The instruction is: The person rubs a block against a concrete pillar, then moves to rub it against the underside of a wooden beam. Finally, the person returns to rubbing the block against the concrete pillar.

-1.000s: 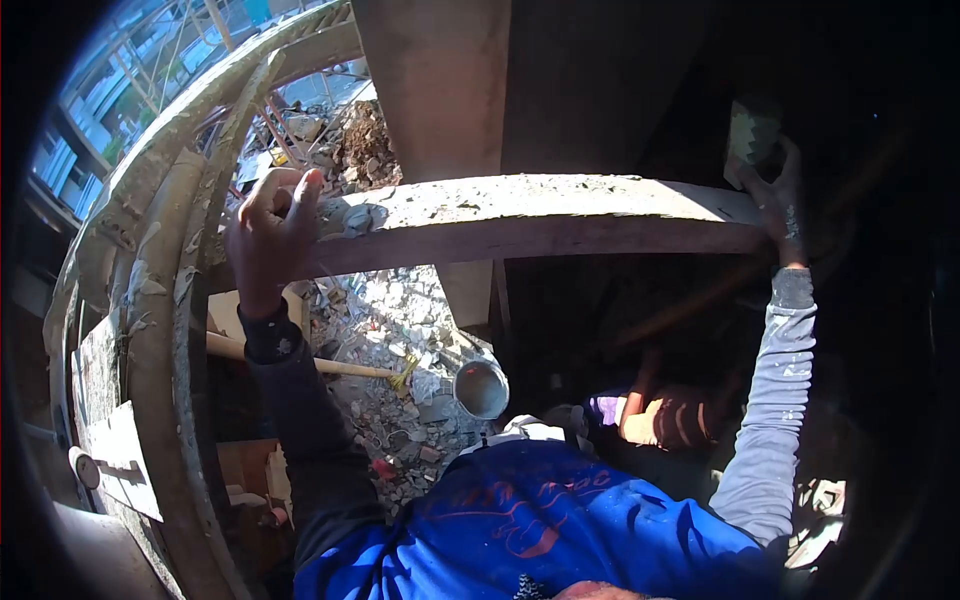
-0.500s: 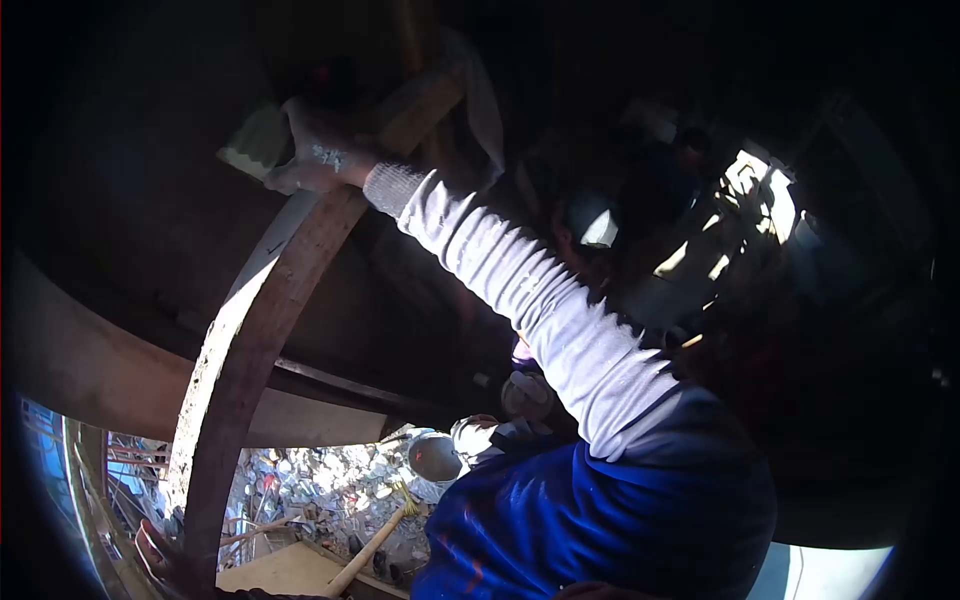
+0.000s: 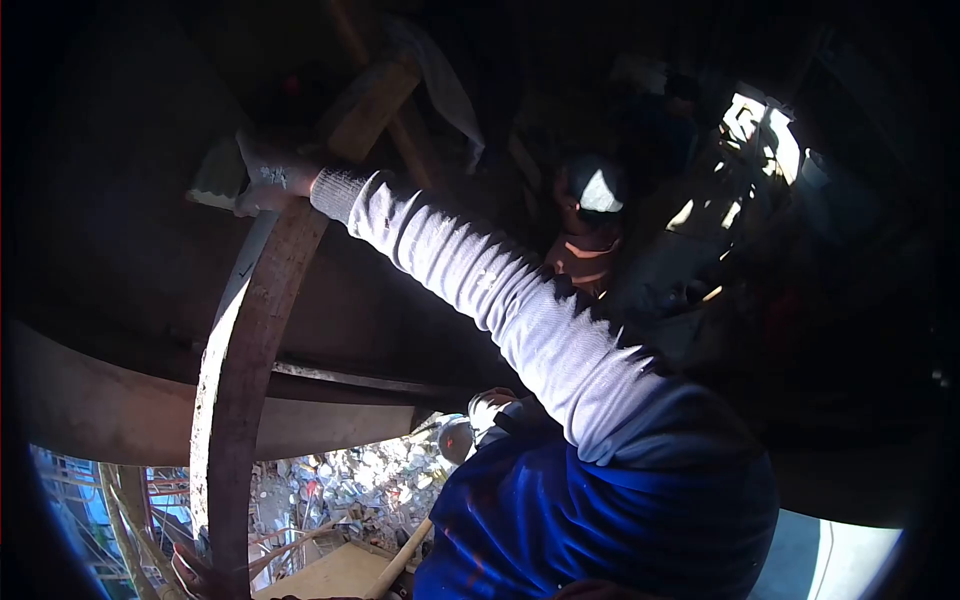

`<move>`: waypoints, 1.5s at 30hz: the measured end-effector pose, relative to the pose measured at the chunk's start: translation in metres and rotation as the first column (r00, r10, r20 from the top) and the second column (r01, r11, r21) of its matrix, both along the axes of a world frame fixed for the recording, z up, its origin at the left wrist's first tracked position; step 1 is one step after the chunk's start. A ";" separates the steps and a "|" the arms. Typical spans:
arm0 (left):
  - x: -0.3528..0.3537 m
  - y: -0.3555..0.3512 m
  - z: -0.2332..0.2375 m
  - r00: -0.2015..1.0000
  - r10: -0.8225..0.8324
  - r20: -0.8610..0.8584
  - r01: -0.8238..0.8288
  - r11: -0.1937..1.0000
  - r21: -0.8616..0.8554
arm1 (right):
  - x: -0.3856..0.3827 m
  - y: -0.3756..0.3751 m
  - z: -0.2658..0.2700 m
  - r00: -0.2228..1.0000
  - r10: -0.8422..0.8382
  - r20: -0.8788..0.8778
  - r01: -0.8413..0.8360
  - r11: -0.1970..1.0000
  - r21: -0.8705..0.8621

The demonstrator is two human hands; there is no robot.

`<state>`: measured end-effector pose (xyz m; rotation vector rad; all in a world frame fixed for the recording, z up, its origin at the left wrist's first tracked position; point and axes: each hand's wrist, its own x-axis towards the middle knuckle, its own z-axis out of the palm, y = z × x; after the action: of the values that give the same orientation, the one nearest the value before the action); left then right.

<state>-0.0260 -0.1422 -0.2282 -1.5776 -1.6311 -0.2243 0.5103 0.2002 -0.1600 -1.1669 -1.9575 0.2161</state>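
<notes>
Up at the far end of the long wooden beam (image 3: 262, 320), my right hand (image 3: 272, 182) is gripping a pale block (image 3: 216, 172), fingers and thumb parted about the block's width and pressing on its near end. Block is sitting just left of the beam in view, in deep shade; exact material, can't tell. My right wrist is crossing over the beam, grey sleeve (image 3: 480, 275) running back down to my blue top (image 3: 530, 500). Left hand (image 3: 192, 572) is showing only partly, low by the beam's near end; how far those fingers are opening, or whether they are holding anything, I can't tell. Light cloth (image 3: 445, 90) is hanging near a second timber (image 3: 375, 110) beyond my right hand. Down below, rubble (image 3: 350, 485) is lying in sun, a bucket (image 3: 456, 440) is standing by it, and a wooden pole (image 3: 405, 560) is lying beside a flat board (image 3: 335, 575). Another person (image 3: 585, 250) is showing past my sleeve, mostly in shadow, hands not clear.
</notes>
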 end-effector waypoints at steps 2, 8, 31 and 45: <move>0.000 -0.002 0.002 1.000 -0.001 -0.012 0.001 1.000 0.000 | -0.001 0.000 0.002 1.000 -0.010 0.004 0.010 1.000 -0.011; 0.002 -0.009 0.008 0.999 0.006 -0.034 -0.006 1.000 -0.003 | -0.002 0.005 -0.001 1.000 0.011 -0.007 -0.011 1.000 0.016; 0.011 -0.012 0.010 0.997 -0.007 -0.071 0.003 0.999 -0.049 | -0.013 0.021 -0.012 1.000 -0.021 -0.017 0.022 0.997 0.071; 0.017 -0.019 0.013 0.998 -0.017 -0.057 0.013 0.997 -0.071 | -0.005 0.008 0.000 0.999 -0.004 0.032 0.004 1.000 0.000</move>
<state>-0.0093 -0.1612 -0.2155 -1.6355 -1.5985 -0.1287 0.5057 0.2084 -0.1596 -1.1815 -1.9826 0.1967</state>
